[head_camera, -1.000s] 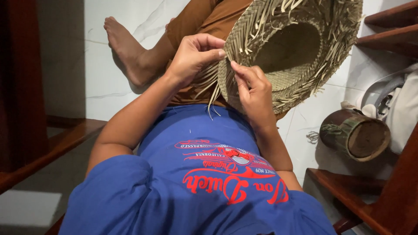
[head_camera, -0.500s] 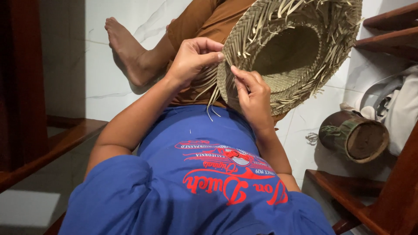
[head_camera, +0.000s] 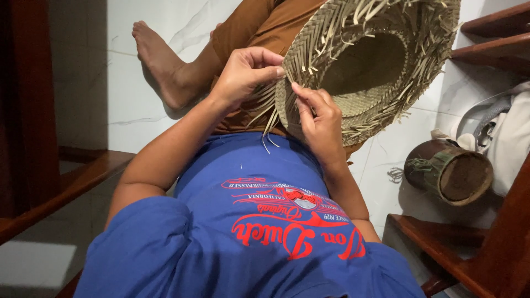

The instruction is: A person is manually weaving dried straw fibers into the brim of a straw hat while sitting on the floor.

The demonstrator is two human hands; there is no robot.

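Observation:
A half-woven straw hat [head_camera: 381,60] rests upside down on my lap, its brim fringed with loose straw ends. My left hand [head_camera: 245,74] pinches a straw strip at the near edge of the brim. My right hand [head_camera: 317,118] grips the brim just beside it, with the forefinger pressed on the weave. Loose strips [head_camera: 268,113] hang down between the two hands. I sit on a white tiled floor in a blue shirt and brown trousers, one bare foot [head_camera: 160,60] stretched out.
A brown wooden cylinder-shaped container [head_camera: 450,171] lies on its side at the right, with a pale bag [head_camera: 505,135] behind it. Dark wooden steps [head_camera: 486,33] rise at the right, and a wooden ledge [head_camera: 66,185] runs along the left.
The hat has shifted slightly to the right and up. Both hands stay at the brim, with small finger movements on the strips.

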